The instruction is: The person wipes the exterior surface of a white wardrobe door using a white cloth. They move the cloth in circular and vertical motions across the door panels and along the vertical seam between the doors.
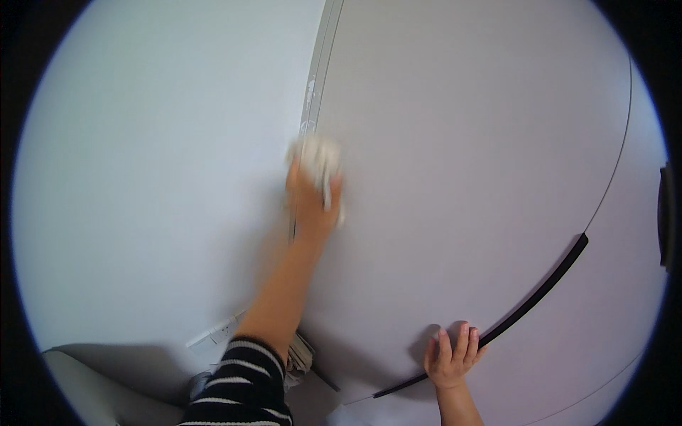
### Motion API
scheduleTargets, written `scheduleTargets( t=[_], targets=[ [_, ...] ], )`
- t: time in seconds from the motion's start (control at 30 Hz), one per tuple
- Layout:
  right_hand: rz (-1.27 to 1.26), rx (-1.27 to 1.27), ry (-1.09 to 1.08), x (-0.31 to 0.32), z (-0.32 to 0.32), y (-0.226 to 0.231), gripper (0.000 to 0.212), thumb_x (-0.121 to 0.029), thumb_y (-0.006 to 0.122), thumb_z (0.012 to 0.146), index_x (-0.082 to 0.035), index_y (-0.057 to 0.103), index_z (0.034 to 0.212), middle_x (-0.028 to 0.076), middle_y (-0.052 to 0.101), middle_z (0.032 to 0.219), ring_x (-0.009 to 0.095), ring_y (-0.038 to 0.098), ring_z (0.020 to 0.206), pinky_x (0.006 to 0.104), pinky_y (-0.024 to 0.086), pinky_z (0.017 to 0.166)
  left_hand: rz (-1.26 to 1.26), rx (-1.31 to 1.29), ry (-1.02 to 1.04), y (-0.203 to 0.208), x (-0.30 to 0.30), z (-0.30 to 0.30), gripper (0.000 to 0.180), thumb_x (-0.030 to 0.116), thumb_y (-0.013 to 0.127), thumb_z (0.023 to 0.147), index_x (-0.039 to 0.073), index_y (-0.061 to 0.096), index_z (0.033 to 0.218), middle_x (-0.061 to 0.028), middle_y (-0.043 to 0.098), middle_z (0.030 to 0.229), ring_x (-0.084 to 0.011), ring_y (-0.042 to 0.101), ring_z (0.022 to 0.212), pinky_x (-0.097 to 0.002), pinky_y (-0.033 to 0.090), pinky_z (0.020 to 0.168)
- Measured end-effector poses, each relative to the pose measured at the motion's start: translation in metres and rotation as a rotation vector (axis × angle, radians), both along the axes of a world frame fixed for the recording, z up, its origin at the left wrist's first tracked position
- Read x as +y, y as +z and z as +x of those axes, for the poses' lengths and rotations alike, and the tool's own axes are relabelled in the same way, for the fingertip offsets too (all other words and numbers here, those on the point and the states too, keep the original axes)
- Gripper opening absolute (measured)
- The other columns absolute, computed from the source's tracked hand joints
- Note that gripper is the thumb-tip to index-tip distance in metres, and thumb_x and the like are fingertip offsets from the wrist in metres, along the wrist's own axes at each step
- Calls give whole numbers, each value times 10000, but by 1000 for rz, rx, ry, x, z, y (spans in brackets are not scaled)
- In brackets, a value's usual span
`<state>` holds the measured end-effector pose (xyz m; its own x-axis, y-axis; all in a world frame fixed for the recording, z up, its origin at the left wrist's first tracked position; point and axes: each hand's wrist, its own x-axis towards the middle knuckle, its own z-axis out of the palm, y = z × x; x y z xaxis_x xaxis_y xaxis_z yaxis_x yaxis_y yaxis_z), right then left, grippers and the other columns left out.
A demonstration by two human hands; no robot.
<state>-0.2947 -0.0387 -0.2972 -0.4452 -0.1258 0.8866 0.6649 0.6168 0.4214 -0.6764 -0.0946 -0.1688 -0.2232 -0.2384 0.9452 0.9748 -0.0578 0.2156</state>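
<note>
Cloth (319, 155) at door's left edge (322, 60)

Striped sleeve (238, 383) catches my eye from across room: black knit-look fabric, narrow white bands running crosswise, slightly curved around arm. Dark hem (259, 342) above topmost band; sleeve stops well short of wrist. Left forearm (275, 291) bare beyond hem, smooth, narrowing toward wrist. Left hand (310, 206) bare, outline blurred. Right forearm (458, 408) bare where seen. Right hand (451, 363) bare too, fingers slim with rounded tips, thumb shorter.
</note>
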Motion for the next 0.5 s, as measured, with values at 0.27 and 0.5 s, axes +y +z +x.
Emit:
scheduleTargets(
  t=[0.27,0.5],
  targets=[
    [-1,-13,-13,-2,-1,2,267,-256,624,857,-193,646,1115,193,529,1372,373,392,1365,570,126,1177,-276,-475,-51,-243,-13,53,635,219,604,904,-39,360,1431,-299,267,1513,-465,284,1380,-541,218,1136],
    [10,1,-9,2,1,2,281,-269,625,857,-210,647,1131,161,519,1396,340,384,1379,565,116,1181,161,203,51,146,29,49,581,282,635,894,11,482,1385,-278,455,1407,-475,431,1279,-537,329,1077]
  ],
)
